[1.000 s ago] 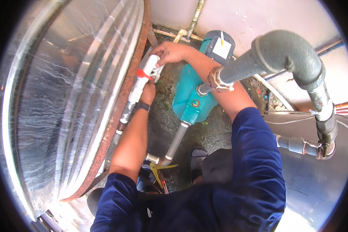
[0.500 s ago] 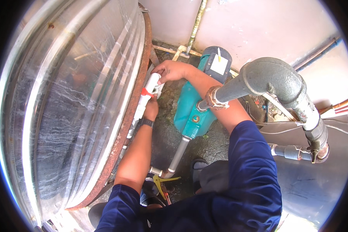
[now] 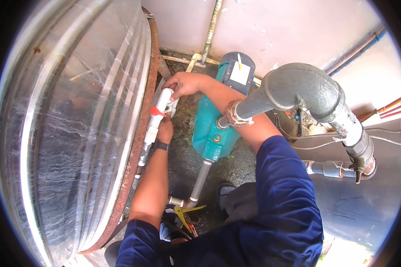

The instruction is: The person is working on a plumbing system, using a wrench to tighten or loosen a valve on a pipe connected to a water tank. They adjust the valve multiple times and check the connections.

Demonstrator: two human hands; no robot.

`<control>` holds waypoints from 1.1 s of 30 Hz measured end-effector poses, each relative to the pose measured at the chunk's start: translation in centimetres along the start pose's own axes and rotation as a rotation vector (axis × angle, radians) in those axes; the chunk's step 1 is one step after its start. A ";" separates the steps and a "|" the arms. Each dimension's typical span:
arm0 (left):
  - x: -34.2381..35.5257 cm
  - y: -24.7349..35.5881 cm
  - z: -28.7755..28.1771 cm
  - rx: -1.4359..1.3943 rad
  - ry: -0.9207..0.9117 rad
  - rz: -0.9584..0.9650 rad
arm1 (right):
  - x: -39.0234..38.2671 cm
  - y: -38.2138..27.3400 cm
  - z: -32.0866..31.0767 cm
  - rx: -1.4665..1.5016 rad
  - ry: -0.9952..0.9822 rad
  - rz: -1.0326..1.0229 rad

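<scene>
Looking down through the head camera, I see a white plastic pipe with a red valve handle running along the left-centre of the scene, just beside the rusty rim of a large, shiny metal tank. The right hand reaches in from the right and bends around the pipe's far end, its fingers curled and nearly closed, thumb and fingertips on either side of the white plastic. The left hand, with a dark band at the wrist, comes up from the near side and sits against the pipe just below the red handle; its fingers are partly hidden, so I cannot tell how far they close. To the right of both hands stands a teal pump on wet, dark ground. A thick grey pipe arches above the right forearm and bends down on the right. Near me, left of centre, is a yellow-handled tool. A pale wall closes the far side.
</scene>
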State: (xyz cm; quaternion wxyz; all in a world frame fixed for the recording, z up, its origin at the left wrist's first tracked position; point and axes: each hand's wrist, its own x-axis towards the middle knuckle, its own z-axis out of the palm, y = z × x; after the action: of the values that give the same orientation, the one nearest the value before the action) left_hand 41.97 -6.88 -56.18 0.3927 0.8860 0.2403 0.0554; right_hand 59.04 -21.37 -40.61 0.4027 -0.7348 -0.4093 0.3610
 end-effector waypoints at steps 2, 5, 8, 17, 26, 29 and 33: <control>0.0 0.2 -0.1 -0.013 0.004 0.000 | -0.1 -0.1 -0.1 -0.007 0.003 -0.008; 0.1 0.2 -0.2 0.000 -0.038 -0.045 | 0.1 0.0 -0.1 -0.047 0.002 -0.039; 0.2 0.1 -0.1 0.000 -0.020 -0.061 | 0.3 0.3 -0.1 -0.048 0.002 -0.046; 0.4 -0.6 0.3 -0.023 0.005 -0.058 | 0.2 0.3 0.0 -0.046 0.007 -0.032; 0.1 0.5 -0.4 0.016 -0.043 -0.085 | 0.3 0.5 0.0 -0.021 -0.003 -0.045; 0.1 0.4 -0.4 0.018 -0.059 -0.105 | 0.2 0.4 0.0 -0.022 -0.002 -0.051; 0.2 0.3 -0.2 0.007 -0.005 -0.040 | 0.2 0.3 0.0 -0.027 -0.015 -0.070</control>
State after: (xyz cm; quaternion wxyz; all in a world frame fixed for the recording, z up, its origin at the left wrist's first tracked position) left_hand 42.18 -6.83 -55.84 0.3913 0.8824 0.2573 0.0444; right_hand 59.22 -21.26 -40.90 0.4020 -0.7227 -0.4425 0.3469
